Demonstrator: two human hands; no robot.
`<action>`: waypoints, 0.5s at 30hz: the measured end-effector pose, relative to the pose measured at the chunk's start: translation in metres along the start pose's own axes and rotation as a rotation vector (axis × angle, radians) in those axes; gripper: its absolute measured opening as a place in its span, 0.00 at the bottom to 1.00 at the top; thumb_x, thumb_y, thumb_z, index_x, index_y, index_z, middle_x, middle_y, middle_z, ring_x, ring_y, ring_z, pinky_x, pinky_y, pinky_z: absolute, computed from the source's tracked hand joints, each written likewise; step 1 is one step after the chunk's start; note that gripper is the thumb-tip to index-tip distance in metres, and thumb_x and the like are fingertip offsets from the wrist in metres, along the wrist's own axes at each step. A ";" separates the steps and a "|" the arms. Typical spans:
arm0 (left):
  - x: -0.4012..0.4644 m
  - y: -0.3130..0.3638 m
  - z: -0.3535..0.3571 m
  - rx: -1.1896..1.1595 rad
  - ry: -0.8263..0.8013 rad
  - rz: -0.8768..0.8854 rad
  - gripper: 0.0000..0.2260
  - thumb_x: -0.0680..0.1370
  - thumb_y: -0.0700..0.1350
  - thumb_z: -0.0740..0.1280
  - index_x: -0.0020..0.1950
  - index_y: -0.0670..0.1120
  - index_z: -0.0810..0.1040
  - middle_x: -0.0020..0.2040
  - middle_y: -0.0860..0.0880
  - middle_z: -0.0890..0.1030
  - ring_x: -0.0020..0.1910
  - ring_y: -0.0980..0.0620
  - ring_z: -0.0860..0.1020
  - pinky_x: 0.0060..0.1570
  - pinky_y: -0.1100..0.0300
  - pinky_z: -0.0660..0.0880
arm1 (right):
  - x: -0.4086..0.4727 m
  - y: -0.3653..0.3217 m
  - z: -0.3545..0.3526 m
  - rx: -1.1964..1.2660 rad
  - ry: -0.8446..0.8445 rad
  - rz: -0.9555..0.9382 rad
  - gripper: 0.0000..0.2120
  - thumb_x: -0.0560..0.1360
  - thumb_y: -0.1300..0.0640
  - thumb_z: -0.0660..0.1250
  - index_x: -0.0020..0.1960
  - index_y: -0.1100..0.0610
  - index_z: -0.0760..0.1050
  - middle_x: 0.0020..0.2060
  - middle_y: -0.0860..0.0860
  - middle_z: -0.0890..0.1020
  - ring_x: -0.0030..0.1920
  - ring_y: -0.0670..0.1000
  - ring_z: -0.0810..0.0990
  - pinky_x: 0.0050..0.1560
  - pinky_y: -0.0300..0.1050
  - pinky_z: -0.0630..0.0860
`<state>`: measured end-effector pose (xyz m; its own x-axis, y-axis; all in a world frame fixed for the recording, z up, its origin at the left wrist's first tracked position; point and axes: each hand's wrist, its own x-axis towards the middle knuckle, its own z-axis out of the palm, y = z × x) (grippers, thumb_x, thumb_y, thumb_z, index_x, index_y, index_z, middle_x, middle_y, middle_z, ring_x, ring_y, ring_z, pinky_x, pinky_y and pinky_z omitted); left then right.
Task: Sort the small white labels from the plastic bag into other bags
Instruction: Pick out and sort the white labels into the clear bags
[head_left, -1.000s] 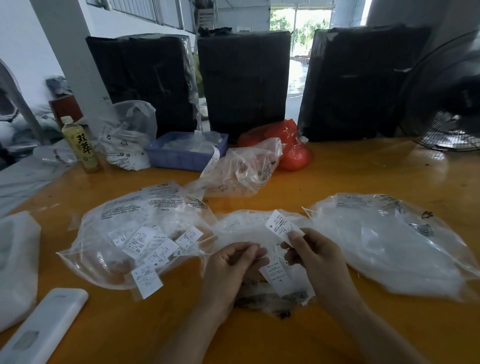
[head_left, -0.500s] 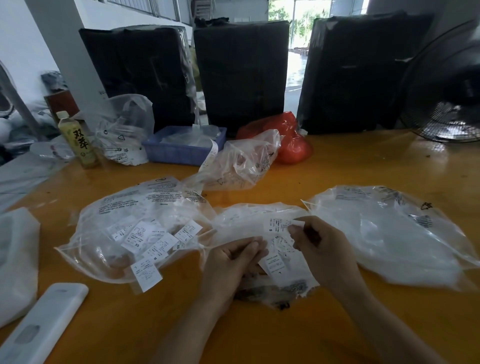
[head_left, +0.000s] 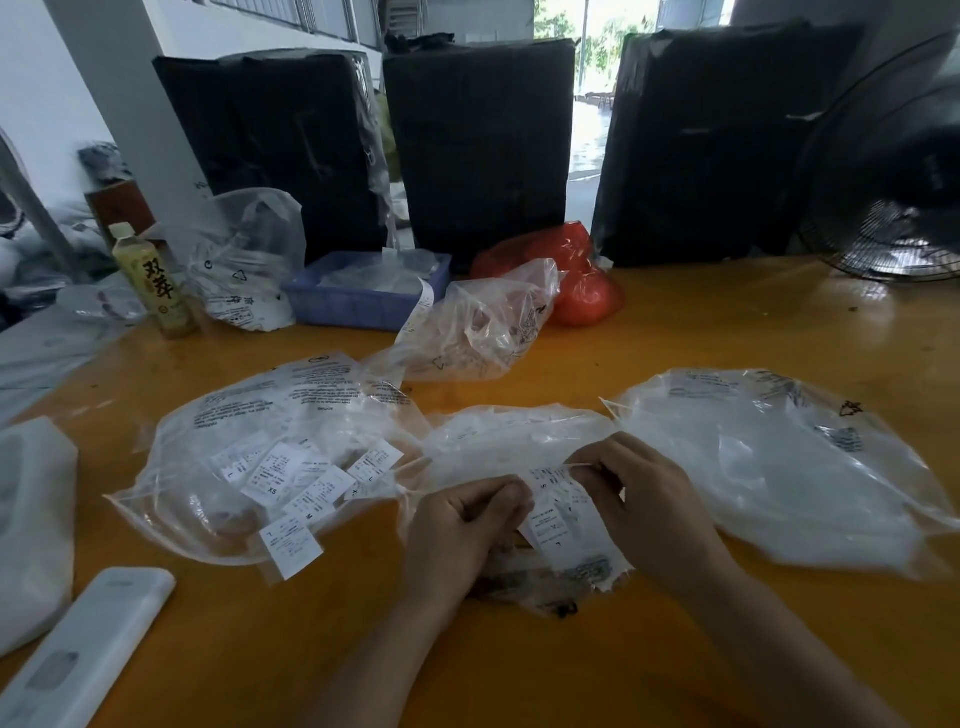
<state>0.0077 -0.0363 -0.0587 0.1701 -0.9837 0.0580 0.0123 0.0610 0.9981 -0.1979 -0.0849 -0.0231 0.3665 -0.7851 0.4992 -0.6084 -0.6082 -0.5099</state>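
We pinch the stack of labels (head_left: 558, 512) between both hands, left hand (head_left: 462, 525) steadying it, right hand (head_left: 636, 501) fingers peeling one off, over the middle bag (head_left: 498, 441) on the desk (head_left: 727, 322). Sorted labels lie in the left bag (head_left: 234, 415); the right bag (head_left: 779, 457) waits nearby, we judge, for another size.

Daylight from an open doorway (head_left: 589, 93) falls on the orange table (head_left: 727, 322).

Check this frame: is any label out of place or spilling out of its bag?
Yes. One white label pokes past the near edge of the left clear bag onto the table. The other labels lie on or within that bag's outline.
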 end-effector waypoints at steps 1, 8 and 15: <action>0.000 -0.001 0.000 0.025 0.004 0.005 0.08 0.77 0.54 0.75 0.54 0.55 0.89 0.51 0.51 0.89 0.53 0.51 0.88 0.52 0.56 0.85 | 0.000 0.002 -0.001 -0.011 -0.023 -0.009 0.06 0.80 0.57 0.68 0.54 0.54 0.83 0.48 0.43 0.80 0.43 0.39 0.77 0.44 0.31 0.75; -0.004 0.005 0.004 0.442 0.010 0.250 0.09 0.78 0.55 0.72 0.55 0.55 0.89 0.46 0.72 0.84 0.48 0.70 0.83 0.47 0.76 0.75 | -0.001 0.002 0.001 0.004 -0.159 -0.029 0.08 0.81 0.56 0.67 0.59 0.51 0.83 0.52 0.42 0.82 0.47 0.40 0.79 0.50 0.37 0.80; -0.005 0.008 0.005 0.366 0.050 0.178 0.16 0.74 0.61 0.71 0.56 0.55 0.88 0.42 0.69 0.85 0.45 0.69 0.84 0.43 0.76 0.75 | -0.005 -0.008 0.007 0.154 0.001 0.116 0.06 0.79 0.55 0.71 0.55 0.48 0.79 0.43 0.36 0.81 0.47 0.38 0.81 0.47 0.32 0.78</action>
<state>0.0019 -0.0319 -0.0510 0.1853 -0.9533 0.2386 -0.3713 0.1569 0.9152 -0.1905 -0.0773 -0.0262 0.2993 -0.8508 0.4319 -0.5314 -0.5246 -0.6651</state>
